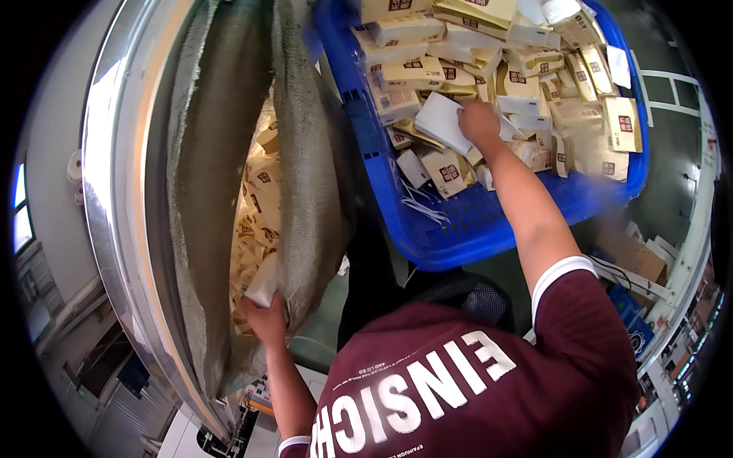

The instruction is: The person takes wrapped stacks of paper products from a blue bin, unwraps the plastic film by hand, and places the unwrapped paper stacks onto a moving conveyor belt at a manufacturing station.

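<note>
In the mouth of a large woven sack (309,191) on the left, my left hand (267,320) is closed on a white tissue stack (264,279). Wrapped packs (262,183) in cream and gold film lie heaped inside that sack. My right hand (479,124) reaches into a blue plastic basket (450,256) and grips the edge of another white tissue stack (443,122). This one lies tilted over a pile of cream tissue packs (447,172) with dark brown labels. Fingertips of both hands are partly hidden.
Thin white straps (418,200) lie in the basket's near left corner. A metal-edged frame (103,183) runs along the sack's left side. At the lower right are a cardboard box (632,256) and a white rack (664,84) beyond the basket.
</note>
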### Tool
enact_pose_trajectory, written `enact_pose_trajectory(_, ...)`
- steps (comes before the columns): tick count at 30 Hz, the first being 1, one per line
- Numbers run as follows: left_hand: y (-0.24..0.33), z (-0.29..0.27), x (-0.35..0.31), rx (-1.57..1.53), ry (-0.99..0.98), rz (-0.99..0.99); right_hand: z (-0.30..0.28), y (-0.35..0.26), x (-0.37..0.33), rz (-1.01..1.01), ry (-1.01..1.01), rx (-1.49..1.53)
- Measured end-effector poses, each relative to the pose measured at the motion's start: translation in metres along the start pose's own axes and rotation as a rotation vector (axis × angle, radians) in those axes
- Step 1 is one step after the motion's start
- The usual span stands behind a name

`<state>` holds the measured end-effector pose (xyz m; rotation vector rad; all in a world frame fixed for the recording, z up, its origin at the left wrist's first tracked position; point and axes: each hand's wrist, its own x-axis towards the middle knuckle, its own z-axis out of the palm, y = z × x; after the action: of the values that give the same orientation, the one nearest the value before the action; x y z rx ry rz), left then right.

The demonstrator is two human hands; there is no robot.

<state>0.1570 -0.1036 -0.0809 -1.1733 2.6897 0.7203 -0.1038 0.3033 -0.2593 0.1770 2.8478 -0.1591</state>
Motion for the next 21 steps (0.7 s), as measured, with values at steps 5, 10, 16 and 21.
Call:
enact_pose_trajectory(5,0.018,-0.025,-0.011,-0.129,0.138,-0.012,-0.016,0.004,-0.009,0.146,-0.112,0.169)
enact_pose_trajectory(10,0.047,-0.032,-0.014,-0.355,0.144,0.141,-0.006,0.011,-0.023,0.138,0.027,0.313)
enact_pose_trajectory(16,0.065,-0.039,-0.025,-0.574,0.181,0.322,-0.02,0.005,-0.041,-0.153,0.254,0.312)
enact_pose_trajectory(21,0.09,-0.047,-0.034,-0.891,0.02,0.363,-0.068,-0.014,-0.082,-0.22,0.326,0.511)
